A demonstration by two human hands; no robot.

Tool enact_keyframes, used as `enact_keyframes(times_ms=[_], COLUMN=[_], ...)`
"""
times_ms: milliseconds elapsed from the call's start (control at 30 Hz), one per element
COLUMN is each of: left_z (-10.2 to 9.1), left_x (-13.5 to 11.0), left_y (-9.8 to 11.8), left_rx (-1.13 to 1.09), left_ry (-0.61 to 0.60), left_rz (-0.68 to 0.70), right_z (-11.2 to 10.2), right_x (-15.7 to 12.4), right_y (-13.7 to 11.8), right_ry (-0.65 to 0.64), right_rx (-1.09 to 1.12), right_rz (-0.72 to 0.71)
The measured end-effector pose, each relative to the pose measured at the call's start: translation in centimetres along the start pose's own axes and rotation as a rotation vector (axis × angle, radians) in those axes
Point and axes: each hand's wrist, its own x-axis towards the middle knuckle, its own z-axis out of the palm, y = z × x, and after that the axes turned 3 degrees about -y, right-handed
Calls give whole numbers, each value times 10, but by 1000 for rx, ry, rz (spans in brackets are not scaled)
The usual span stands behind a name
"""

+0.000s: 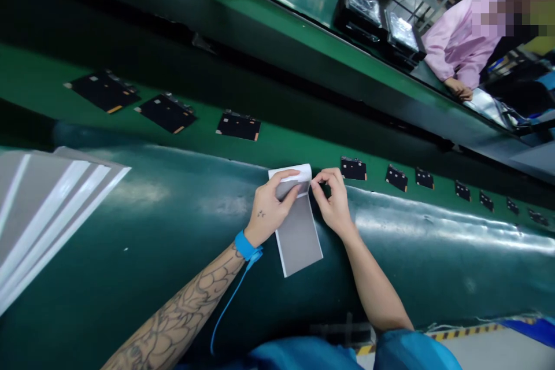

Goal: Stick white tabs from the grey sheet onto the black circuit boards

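Between my hands is a grey sheet with white edges (299, 237), its far end curled over into a white roll. My left hand (275, 202) grips this curled end, thumb below and fingers over the top. A blue wrist strap (247, 245) with a thin cord circles my left wrist. At the curl's right corner, my right hand (332, 196) has thumb and index finger pinched together. Whether the sheet's edge or some small piece lies in that pinch I cannot make out. The sheet's near end lies toward me over the green bench.
On the left of the green bench (173, 283) lies a fanned stack of grey sheets (39, 208). Beyond it, a green belt (299, 150) carries several flat black panels (238, 126). Black boxes (359, 11) stand on a raised shelf; a person in pink (455, 40) sits across.
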Motion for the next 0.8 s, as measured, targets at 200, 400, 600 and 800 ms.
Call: enact_keyframes(times_ms=[200,400,600,800], left_z=[-3,-2,-4,-5], left_x=[-1,-2,-3,-2], left_y=[1,-1,-2,0], left_rx=[85,126,125,132], left_ry=[-6,5,-1,5], left_rz=[-38,-48,-44,-54], right_z=[-100,-128,-123,-130], right_x=[34,36,26,22], right_y=[86,140,147,146], right_ry=[-5,-218,-162,-163], right_rx=[-116,-221,-253,-275], right_rz=[207,257,228,211])
